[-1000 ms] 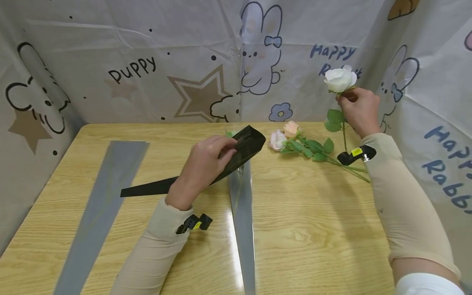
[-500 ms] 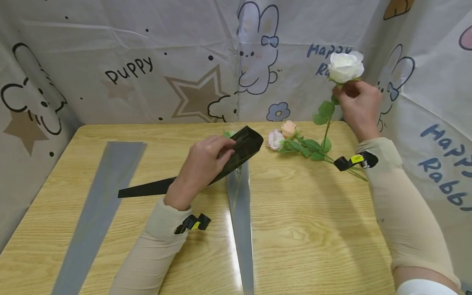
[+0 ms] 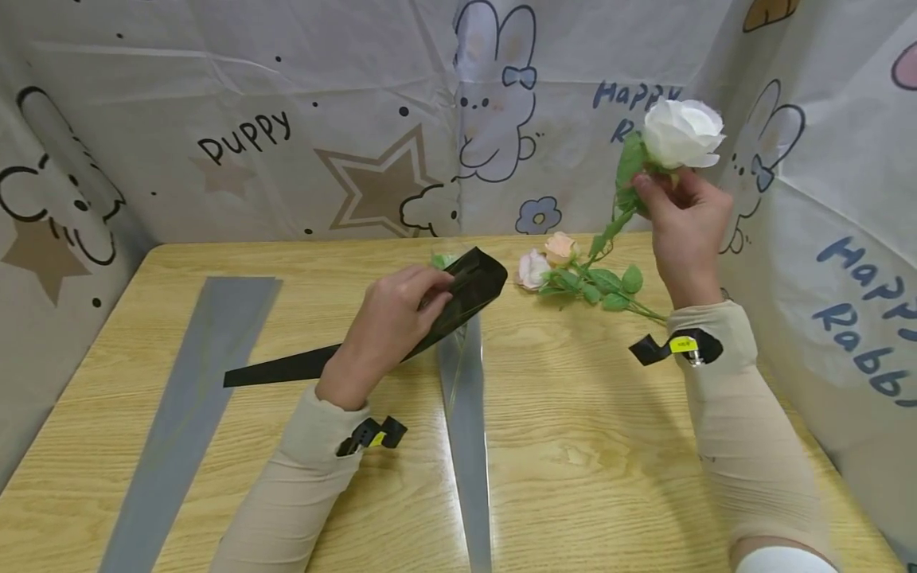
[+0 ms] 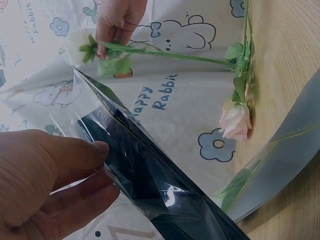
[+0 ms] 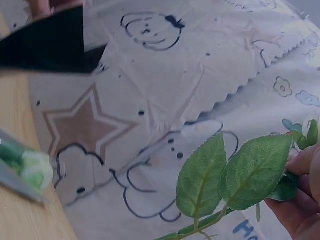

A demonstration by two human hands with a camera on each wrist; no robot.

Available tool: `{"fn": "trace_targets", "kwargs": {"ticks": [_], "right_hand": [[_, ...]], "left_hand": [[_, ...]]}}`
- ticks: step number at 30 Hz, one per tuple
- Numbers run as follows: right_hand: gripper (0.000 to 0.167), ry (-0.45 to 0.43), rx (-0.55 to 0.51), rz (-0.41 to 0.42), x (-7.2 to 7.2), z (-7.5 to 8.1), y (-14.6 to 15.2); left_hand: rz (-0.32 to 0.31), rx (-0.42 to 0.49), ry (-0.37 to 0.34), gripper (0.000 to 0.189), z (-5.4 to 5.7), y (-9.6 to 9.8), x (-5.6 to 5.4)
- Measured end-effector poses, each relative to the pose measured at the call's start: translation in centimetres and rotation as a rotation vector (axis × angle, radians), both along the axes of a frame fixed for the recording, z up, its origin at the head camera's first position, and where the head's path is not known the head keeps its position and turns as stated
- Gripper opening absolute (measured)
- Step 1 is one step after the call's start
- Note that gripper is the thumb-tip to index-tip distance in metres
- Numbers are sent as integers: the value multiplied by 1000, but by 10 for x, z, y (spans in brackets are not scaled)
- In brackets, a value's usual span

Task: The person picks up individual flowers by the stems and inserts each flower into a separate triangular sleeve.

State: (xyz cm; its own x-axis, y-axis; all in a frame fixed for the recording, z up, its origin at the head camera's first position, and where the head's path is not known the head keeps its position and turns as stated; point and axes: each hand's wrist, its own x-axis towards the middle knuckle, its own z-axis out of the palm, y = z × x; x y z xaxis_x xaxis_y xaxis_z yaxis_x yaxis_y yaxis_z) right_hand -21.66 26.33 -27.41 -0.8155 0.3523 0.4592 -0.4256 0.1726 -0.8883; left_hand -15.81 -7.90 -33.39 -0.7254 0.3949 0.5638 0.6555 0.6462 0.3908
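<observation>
My left hand pinches the upper edge of a black flower sleeve with a clear front, its wide mouth facing up and right. Its narrow tail points left. In the left wrist view, thumb and fingers grip the sleeve's clear film. Held up at the right, a white artificial rose has its stem pinched just under the bloom by my right hand. The stem and green leaves slant down to the left. Below it, a pink rose and a peach rose lie on the table.
A grey sleeve with some greenery in its top lies mid-table, partly under the black one. Another grey sleeve lies at the left. A printed cloth stands around the wooden table.
My right hand has lifted the white rose and turned, so its stem now leans down to the left. My left hand and the black sleeve have hardly moved.
</observation>
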Motion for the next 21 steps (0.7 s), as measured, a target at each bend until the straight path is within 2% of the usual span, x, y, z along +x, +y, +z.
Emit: {"fn": "trace_targets", "kwargs": {"ticks": [10, 16, 21], "right_hand": [[26, 194, -409, 147, 16, -6, -29], [20, 300, -542, 151, 21, -9, -37], [26, 318, -677, 174, 26, -7, -38]], "left_hand": [[-5, 0, 17, 14, -2, 0, 0], [-2, -8, 15, 14, -4, 0, -2], [0, -20, 2, 15, -4, -1, -2]]}}
